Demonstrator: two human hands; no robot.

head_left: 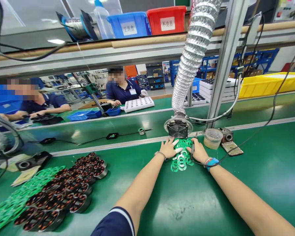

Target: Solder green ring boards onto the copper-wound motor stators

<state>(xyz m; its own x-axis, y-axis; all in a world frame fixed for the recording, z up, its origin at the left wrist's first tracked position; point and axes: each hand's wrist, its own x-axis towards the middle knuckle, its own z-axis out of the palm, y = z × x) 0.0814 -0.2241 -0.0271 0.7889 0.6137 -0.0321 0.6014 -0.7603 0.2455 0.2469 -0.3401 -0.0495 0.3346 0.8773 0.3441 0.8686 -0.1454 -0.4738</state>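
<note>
A pile of green ring-shaped circuit boards (181, 162) lies on the bench below the round fan. My left hand (169, 149) rests at the pile's left side, fingers apart, with white covers on some fingertips; it grips nothing that I can see. On the pile's right side is my right hand (199, 151), closed around a dark soldering iron (192, 148) whose cable loops past the wrist. Its fingers are also beside the rings, and the iron's tip points away from me. Parts of the rings are hidden by both hands.
Wound motor stators (68, 186) stand in rows at left, beside many green boards (22, 196). A fan with a foil duct (179, 126) hangs over the pile. A plastic tub (212, 138) and an iron stand (227, 136) are at right. Two people work across the bench.
</note>
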